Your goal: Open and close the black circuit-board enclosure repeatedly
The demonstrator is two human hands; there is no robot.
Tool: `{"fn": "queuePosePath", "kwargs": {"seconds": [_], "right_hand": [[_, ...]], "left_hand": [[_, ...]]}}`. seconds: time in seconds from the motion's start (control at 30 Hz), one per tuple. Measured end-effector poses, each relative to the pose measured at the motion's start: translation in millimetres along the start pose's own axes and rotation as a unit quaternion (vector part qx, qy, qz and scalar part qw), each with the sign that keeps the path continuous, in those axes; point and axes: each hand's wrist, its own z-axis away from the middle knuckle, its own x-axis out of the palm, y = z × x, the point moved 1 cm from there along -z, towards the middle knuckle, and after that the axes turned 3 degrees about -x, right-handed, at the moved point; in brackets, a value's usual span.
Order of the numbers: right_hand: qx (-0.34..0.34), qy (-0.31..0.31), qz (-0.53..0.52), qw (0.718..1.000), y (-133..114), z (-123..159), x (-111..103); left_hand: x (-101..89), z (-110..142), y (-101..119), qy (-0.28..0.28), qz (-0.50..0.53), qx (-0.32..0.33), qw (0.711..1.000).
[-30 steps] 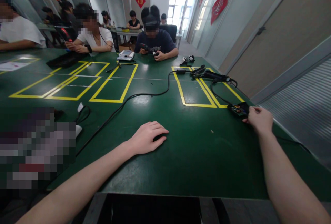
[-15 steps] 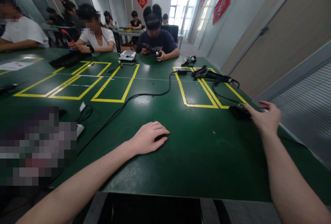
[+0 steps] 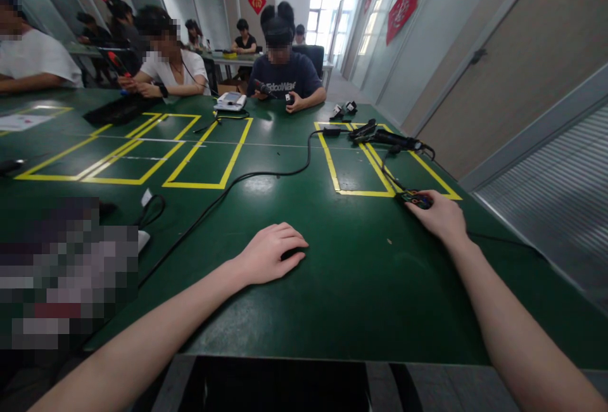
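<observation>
My left hand [image 3: 272, 252] rests palm down on the green table [image 3: 361, 285], fingers loosely curved, nothing visible in it. My right hand [image 3: 439, 215] reaches to the right and lies on a small black device [image 3: 412, 198] with coloured lit digits, fingers closed over its near end. The device sits at the near corner of a yellow taped rectangle [image 3: 361, 165], and a black cable runs from it toward the back.
A long black cable [image 3: 266, 174] crosses the table. Black tools [image 3: 380, 136] lie at the back right. More yellow taped boxes [image 3: 142, 152] mark the left side. A white adapter [image 3: 142, 238] lies at left. Several people sit along the far edge.
My right hand lifted off the device with fingers spread, then came down on it again; the device now sits further left, by the yellow tape corner. My left hand stayed still.
</observation>
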Motion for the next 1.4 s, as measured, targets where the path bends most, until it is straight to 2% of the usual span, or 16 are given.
{"fn": "queuePosePath", "kwargs": {"seconds": [0.07,0.17,0.27,0.37,0.4,0.47,0.7,0.87,1.07,1.2,1.3,1.4], "right_hand": [[-0.051,-0.034,-0.010,0.998,-28,11,7],[-0.196,-0.085,-0.106,0.971,-75,37,16],[-0.360,-0.165,-0.214,0.893,-117,73,17],[-0.471,-0.236,-0.269,0.807,-143,103,11],[-0.494,-0.243,-0.274,0.789,-148,110,9],[-0.521,-0.245,-0.267,0.773,-152,118,4],[-0.535,-0.188,-0.250,0.785,-149,117,3],[-0.513,-0.185,-0.245,0.801,-152,121,5],[-0.495,-0.179,-0.224,0.820,-153,120,11],[-0.483,-0.192,-0.245,0.819,-148,116,14],[-0.480,-0.192,-0.253,0.818,-144,112,14],[-0.497,-0.195,-0.262,0.804,-142,110,12]], "left_hand": [[1.0,0,-1,-0.001,-0.001,-0.002,1.000],[2.5,0,-1,0.006,0.004,-0.004,1.000],[2.6,1,-1,0.041,0.009,0.001,0.999],[2.0,1,1,0.084,0.011,0.022,0.996],[2.0,1,1,0.086,0.013,0.029,0.996],[3.0,1,2,0.070,0.016,0.035,0.997],[7.0,2,-4,0.018,0.045,-0.016,0.999],[4.8,3,-1,-0.023,0.026,-0.028,0.999],[5.2,3,1,-0.003,0.037,-0.026,0.999],[5.9,2,1,0.014,0.049,-0.036,0.998],[4.6,2,2,-0.007,0.048,-0.032,0.998],[3.7,2,3,-0.024,0.051,-0.031,0.998]]}}
